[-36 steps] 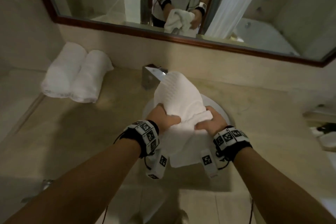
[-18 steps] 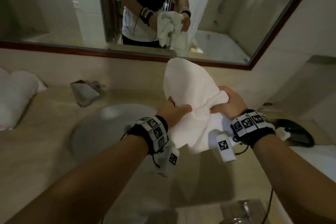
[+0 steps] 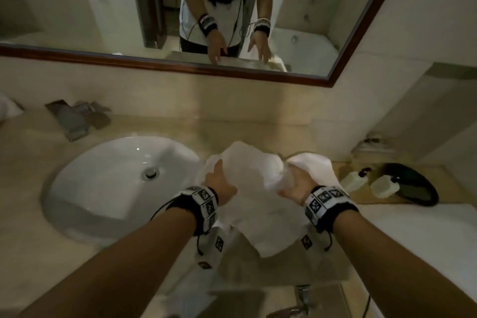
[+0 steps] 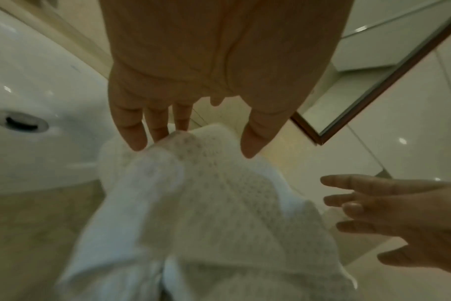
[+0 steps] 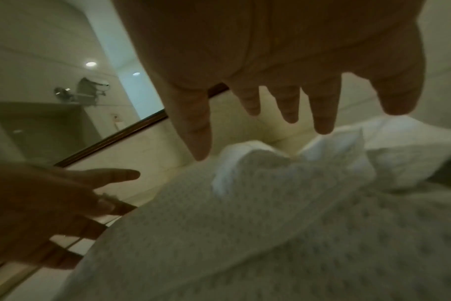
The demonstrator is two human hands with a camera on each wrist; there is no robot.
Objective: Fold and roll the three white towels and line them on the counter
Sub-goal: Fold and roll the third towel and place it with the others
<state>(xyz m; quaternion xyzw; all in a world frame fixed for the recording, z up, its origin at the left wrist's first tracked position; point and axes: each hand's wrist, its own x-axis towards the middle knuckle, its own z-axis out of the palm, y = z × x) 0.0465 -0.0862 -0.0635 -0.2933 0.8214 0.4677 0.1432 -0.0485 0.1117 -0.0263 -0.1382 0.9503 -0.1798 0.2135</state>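
A crumpled white towel (image 3: 254, 188) sits low over the beige counter (image 3: 402, 230), just right of the sink, and is blurred by motion. I cannot tell whether it rests on the counter. My left hand (image 3: 219, 175) is at its left side and my right hand (image 3: 294, 179) at its right side. Neither hand grips it. In the left wrist view my left hand (image 4: 191, 142) has straight fingers above the towel (image 4: 219, 213). In the right wrist view my right hand (image 5: 265, 134) is spread over the towel (image 5: 270, 234). A sliver of rolled towel (image 3: 7, 110) shows at the far left.
A white oval sink (image 3: 85, 188) and a metal faucet (image 3: 73, 121) lie left of the towel. Two small toiletry bottles (image 3: 353, 179) and a black dish (image 3: 415, 186) stand at the right. The mirror (image 3: 309, 20) and backsplash rise behind the counter.
Both hands gripped the bunched towel up in the air; now they have let go and spread open, and the towel is lower, right of the sink. The view has swung right.
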